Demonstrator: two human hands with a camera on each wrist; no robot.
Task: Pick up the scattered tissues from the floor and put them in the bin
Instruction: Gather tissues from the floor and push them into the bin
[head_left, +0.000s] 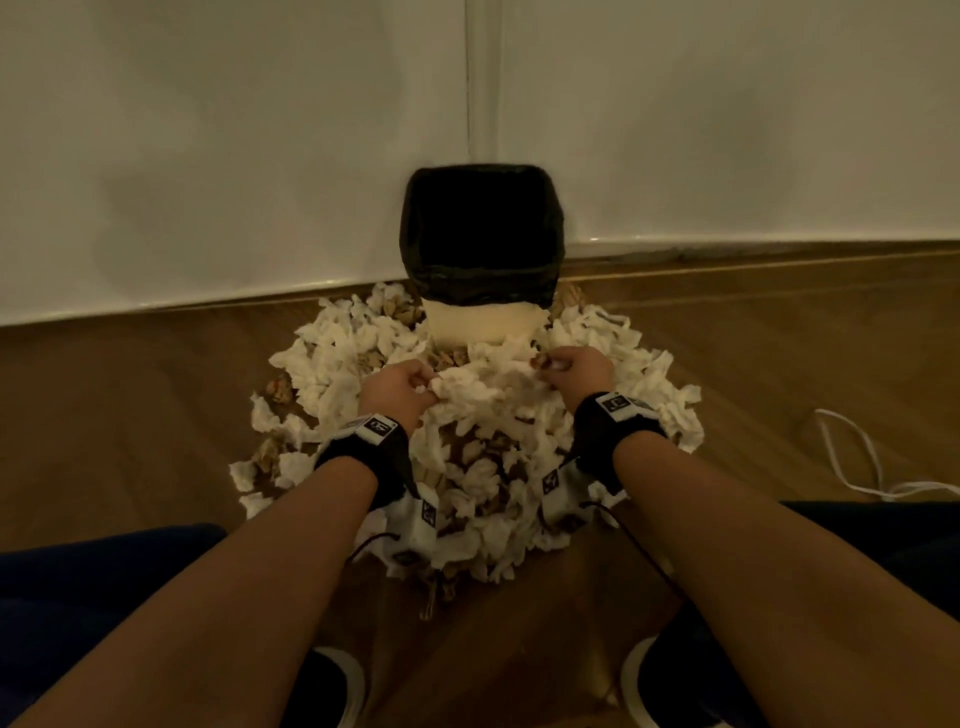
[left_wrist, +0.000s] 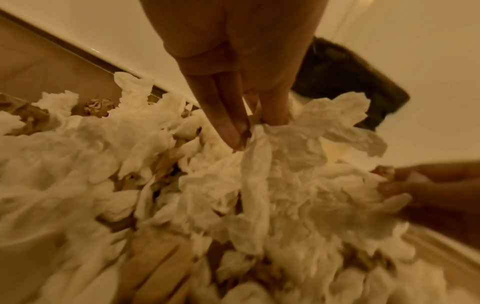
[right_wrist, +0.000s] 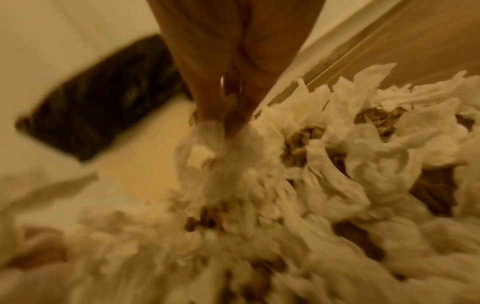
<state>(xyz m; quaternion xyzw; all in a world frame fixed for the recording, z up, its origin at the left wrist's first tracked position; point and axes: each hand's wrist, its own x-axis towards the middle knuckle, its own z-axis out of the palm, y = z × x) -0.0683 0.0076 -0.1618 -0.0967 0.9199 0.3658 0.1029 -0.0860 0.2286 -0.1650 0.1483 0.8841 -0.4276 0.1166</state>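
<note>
Hands: left hand and right hand both pinch a tissue clump between them.
Tissues: heaped on the floor.
Bin: straight ahead, just beyond both hands, equally near.

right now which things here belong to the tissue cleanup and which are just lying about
For the job: tissues heaped on the floor, bin with black liner, left hand and right hand, both gripping tissues.

Just lying about: white cord, brown crumpled paper among the tissues.
</note>
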